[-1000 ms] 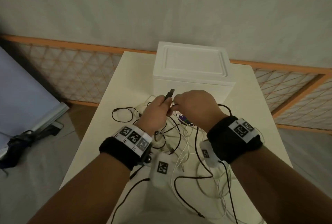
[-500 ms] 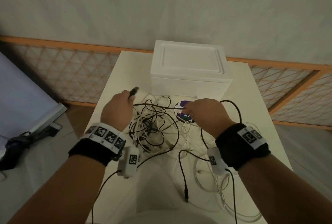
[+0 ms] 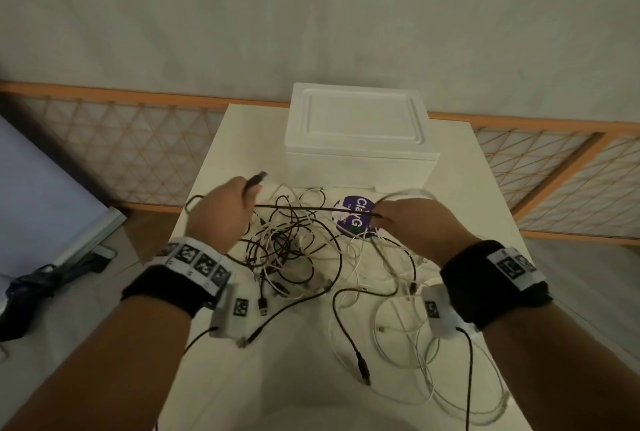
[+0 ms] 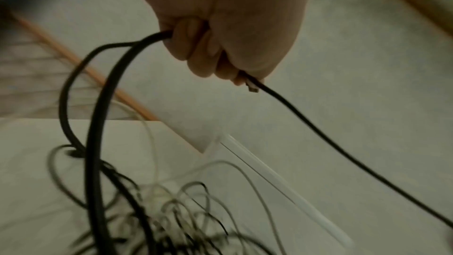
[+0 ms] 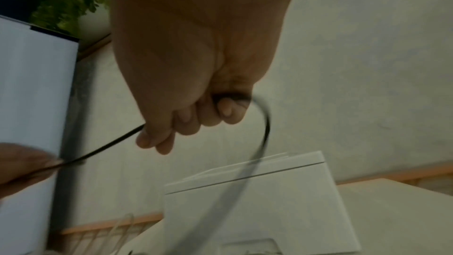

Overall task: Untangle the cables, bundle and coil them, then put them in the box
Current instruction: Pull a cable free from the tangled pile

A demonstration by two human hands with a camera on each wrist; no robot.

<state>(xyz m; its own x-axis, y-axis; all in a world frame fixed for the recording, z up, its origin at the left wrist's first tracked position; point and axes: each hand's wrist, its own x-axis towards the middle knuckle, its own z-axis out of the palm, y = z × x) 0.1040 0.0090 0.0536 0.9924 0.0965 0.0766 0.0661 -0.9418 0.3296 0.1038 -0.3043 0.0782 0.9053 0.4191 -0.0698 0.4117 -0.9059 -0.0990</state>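
A tangle of black and white cables (image 3: pixel 291 250) lies on the white table (image 3: pixel 239 133) in front of a shut white foam box (image 3: pixel 360 140). My left hand (image 3: pixel 221 212) grips a black cable (image 3: pixel 311 209) near its USB plug (image 3: pixel 258 178), which sticks out past my fingers. My right hand (image 3: pixel 412 223) grips the same black cable farther along, so it runs taut between the two hands above the pile. In the left wrist view my fingers (image 4: pixel 196 53) curl round the black cable (image 4: pixel 98 123). The right wrist view shows the black cable (image 5: pixel 112 143) passing through my curled fingers (image 5: pixel 186 121).
A round purple-labelled roll (image 3: pixel 356 216) lies under the cables near the box. Loose white cables (image 3: pixel 415 354) spread over the table's right front. An orange lattice screen (image 3: pixel 138 150) runs behind the table. A dark bag (image 3: pixel 38 285) lies on the floor at left.
My hands have drawn apart, the left going left and the right going right, stretching the black cable between them. The tangle beneath is now uncovered.
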